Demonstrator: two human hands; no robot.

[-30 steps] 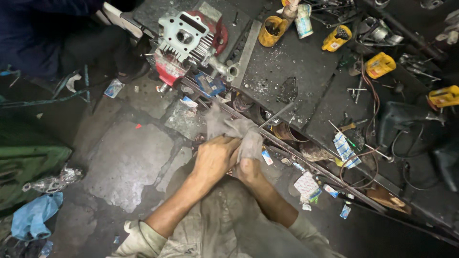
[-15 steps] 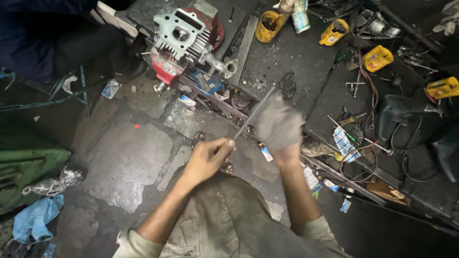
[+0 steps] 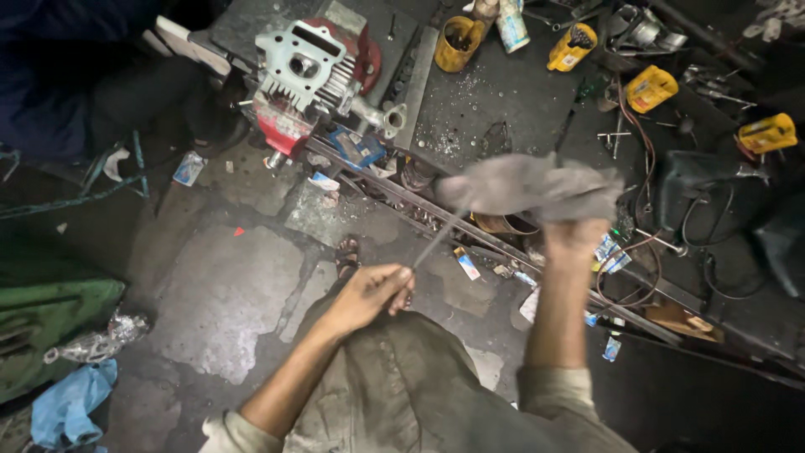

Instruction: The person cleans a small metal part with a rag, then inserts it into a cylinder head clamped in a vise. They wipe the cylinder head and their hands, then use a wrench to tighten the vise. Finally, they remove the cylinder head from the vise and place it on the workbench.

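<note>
Wiping step, by the look: left hand (image 3: 369, 295) pinches near end of thin metal rod (image 3: 438, 239) over the floor, right hand (image 3: 574, 235) clamps grey rag (image 3: 528, 183) round its far end by the engine (image 3: 314, 80); next stroke prob. needs firm pinch.

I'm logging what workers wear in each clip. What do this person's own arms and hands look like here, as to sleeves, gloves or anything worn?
Both hands are bare, no gloves, rings or watch visible. The left hand and right hand lead to uncovered forearms. Pale, greyish-beige sleeves are rolled up near the elbows, loose and creased. The garment over the lap is the same drab colour.
</note>
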